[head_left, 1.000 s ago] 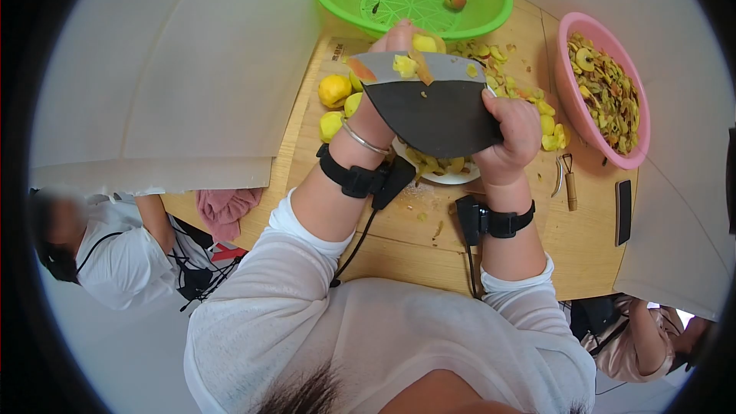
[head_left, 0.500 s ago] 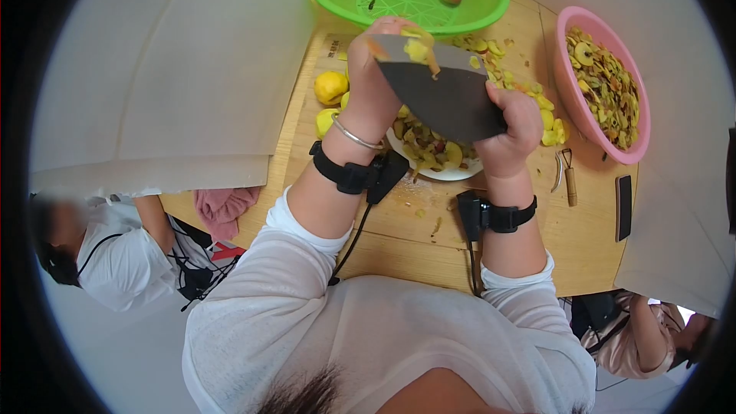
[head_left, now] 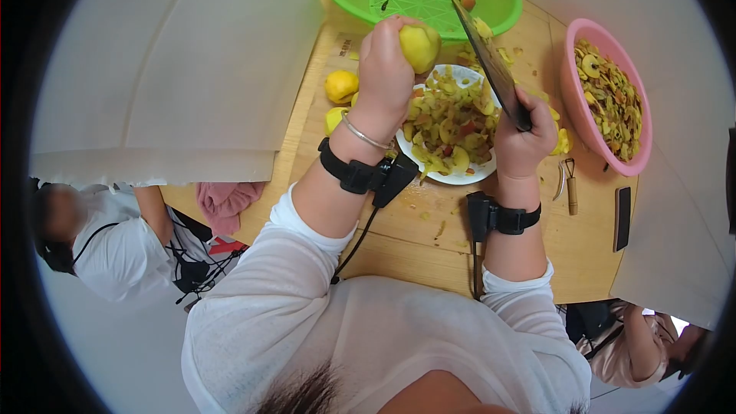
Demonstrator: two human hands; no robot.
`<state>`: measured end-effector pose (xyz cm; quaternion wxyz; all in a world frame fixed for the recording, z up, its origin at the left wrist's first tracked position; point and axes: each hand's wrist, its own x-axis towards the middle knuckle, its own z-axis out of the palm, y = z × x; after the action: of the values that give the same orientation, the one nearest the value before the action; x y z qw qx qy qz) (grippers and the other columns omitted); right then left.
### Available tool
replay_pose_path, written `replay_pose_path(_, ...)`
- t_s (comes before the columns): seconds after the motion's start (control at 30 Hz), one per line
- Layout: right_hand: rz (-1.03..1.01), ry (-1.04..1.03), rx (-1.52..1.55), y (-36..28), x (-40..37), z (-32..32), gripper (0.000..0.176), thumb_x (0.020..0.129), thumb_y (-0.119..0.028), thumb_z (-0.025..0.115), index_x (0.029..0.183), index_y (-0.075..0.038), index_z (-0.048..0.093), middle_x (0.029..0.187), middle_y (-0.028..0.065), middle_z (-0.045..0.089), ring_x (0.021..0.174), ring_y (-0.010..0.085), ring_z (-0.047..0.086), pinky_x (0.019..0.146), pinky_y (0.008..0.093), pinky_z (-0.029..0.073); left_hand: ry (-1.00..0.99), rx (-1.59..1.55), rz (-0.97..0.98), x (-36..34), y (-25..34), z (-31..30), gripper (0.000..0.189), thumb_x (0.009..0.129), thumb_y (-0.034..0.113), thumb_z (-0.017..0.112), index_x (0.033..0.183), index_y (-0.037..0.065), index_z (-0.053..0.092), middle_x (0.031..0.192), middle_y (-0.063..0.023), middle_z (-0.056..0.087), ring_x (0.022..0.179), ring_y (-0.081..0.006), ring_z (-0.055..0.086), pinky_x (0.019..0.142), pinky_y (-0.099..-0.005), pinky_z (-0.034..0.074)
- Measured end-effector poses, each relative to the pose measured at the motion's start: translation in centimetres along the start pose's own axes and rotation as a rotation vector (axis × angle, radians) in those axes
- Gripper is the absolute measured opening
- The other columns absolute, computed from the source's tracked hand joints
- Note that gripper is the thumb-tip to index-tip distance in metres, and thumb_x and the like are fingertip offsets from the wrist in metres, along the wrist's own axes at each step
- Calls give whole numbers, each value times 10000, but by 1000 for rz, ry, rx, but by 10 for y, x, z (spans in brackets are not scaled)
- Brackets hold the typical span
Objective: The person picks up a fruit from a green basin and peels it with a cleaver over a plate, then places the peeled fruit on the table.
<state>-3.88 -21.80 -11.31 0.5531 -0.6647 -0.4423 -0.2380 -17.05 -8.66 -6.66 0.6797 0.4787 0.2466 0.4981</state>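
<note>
My left hand (head_left: 385,61) is closed around a peeled yellow-green fruit (head_left: 420,48) above the left of a white plate. In my right hand (head_left: 529,132) is a broad, dark-bladed cleaver (head_left: 491,61), gripped by its handle. Its blade tilts up and away, nearly edge-on to me, with pale fruit bits on its far side. The cleaver and the fruit are apart. Below them, the white plate (head_left: 451,178) is heaped with peelings and fruit scraps (head_left: 452,119). More peeled yellow fruit (head_left: 341,87) lies on the board left of my left hand.
A green basin (head_left: 349,4) at the back holds one reddish fruit (head_left: 465,0). The pink basin (head_left: 571,84) on the right is full of peelings. A peeler (head_left: 571,188) and a black phone-like slab (head_left: 622,218) lie at right, a pink cloth (head_left: 228,203) at left. Two people sit nearby.
The cleaver has turned from showing its broad face to nearly edge-on, and has moved away from my left hand. The fruit in my left hand and the plate now show more fully.
</note>
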Motion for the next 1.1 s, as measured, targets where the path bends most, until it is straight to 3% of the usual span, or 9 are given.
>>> replay_pose_path(0.13,-1,-6,0,1,0,0,259,632,64,703,860,-57,688,779,103,667,704,263,627,663,319,487,13,-343,-260,3,2,3,350,970,312,351,863,54,563,709,-86,550,528,-160,475,420,-246,323)
replay_pose_path(0.23,3,-3,10,-1,0,0,248,636,67,699,852,-56,686,768,105,662,687,265,625,653,319,487,-67,-428,-360,5,0,3,398,970,365,338,842,54,552,685,-75,531,535,-162,479,414,-244,322)
replay_pose_path(0.77,5,17,32,2,-1,1,239,647,68,704,856,-45,687,745,107,650,670,256,622,633,305,485,-62,-411,-470,5,3,1,664,956,628,211,919,68,566,661,-73,538,534,-162,431,457,-257,303)
replay_pose_path(0.83,-3,17,33,1,-2,3,243,646,66,707,861,-45,690,754,107,656,677,253,625,642,304,488,-141,-449,-462,6,0,-3,708,945,664,192,941,70,578,669,-84,555,529,-162,416,474,-265,296)
replay_pose_path(0.97,41,21,60,0,-2,2,251,644,66,705,868,-48,693,775,107,669,696,248,632,663,303,492,-38,-404,-471,5,0,1,729,937,681,225,946,61,608,723,-92,610,586,-176,534,495,-249,316)
replay_pose_path(1.1,49,15,60,0,-2,1,250,648,67,701,869,-50,693,778,105,671,701,246,634,667,303,492,-1,-370,-474,3,10,7,745,925,715,209,878,85,604,665,-76,614,576,-131,536,461,-212,308)
